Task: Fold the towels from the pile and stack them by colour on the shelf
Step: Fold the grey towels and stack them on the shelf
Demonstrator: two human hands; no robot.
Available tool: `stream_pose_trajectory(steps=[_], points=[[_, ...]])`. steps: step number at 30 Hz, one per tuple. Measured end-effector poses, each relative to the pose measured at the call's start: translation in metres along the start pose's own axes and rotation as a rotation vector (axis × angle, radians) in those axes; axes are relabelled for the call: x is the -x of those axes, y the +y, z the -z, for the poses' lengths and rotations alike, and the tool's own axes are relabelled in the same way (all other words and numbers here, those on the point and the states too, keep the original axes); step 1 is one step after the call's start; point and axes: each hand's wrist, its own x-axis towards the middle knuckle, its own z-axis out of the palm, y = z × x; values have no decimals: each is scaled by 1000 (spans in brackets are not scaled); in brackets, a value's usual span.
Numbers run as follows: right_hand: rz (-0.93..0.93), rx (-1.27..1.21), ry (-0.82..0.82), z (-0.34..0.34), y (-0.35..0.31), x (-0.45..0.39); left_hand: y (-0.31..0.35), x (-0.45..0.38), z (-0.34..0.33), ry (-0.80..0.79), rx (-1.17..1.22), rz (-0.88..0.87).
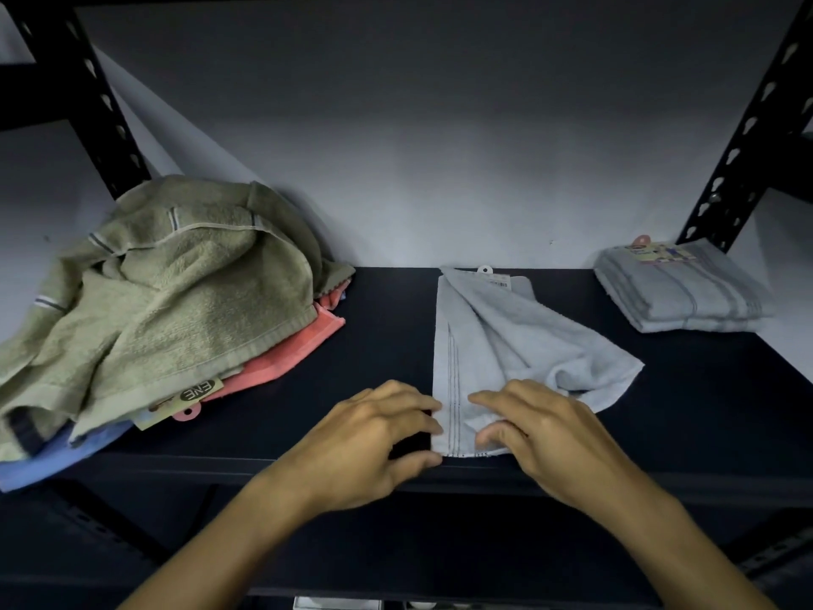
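1. The pale blue towel (497, 345) lies partly folded on the dark shelf (387, 328), its long axis running from the front edge toward the back wall. Its striped left edge is straight, its right side is rumpled into a loose flap, and a paper tag sits at its far end.
2. The left hand (374, 442) has its fingers curled at the towel's near left corner, fingertips touching the edge. Whether it actually pinches the cloth cannot be told.
3. The right hand (541, 433) rests on the near end of the towel, fingers bent, with a fold of cloth caught between thumb and fingers.
4. The pile (154, 319) on the left holds at least three unfolded towels: an olive-green one on top, a coral one under it, a blue one at the bottom.
5. One folded stack (682, 288) of pale blue towels sits at the far right, well apart.
6. Two black perforated uprights frame the shelf, with a plain pale wall behind.
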Motion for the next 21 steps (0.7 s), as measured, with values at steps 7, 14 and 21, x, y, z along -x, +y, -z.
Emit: stream_pose_trajectory(steps=[7, 14, 21], points=[[57, -62, -35, 8, 7, 1, -9, -3, -5, 14, 141, 6], [25, -159, 370, 3, -23, -9, -9, -2, -12, 67, 273, 63], [168, 186, 115, -19, -24, 3, -9, 2, -14, 86, 250, 82]])
